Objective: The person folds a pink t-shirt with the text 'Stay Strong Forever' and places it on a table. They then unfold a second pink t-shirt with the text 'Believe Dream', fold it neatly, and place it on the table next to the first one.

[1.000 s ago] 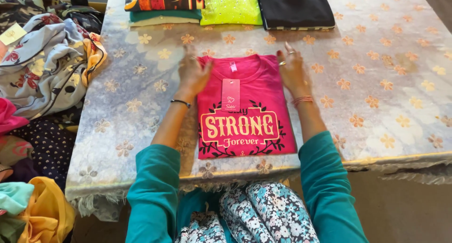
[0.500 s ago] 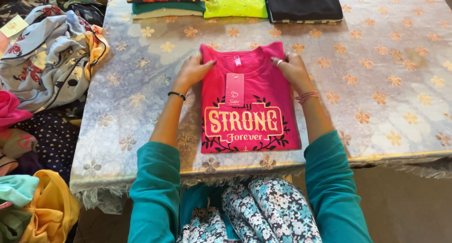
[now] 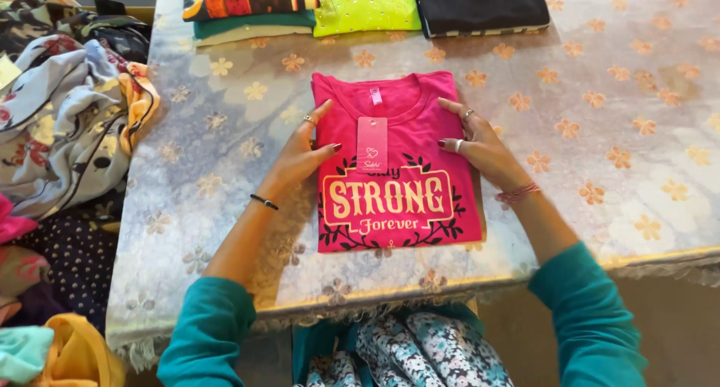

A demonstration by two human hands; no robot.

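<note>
A folded pink T-shirt (image 3: 397,162) with a cream print lies flat on the table (image 3: 600,132), near its front edge — a pink hang tag (image 3: 372,143) sits below the shirt's collar. The left hand (image 3: 304,151) rests on the shirt's left edge, fingers spread, gripping nothing; the right hand (image 3: 476,139) lies flat on its right edge, fingers likewise loose. Beyond the shirt, three folded garments (image 3: 364,4) line the table's far edge — left of the shirt, off the table, a heap of loose clothes (image 3: 64,124).
</note>
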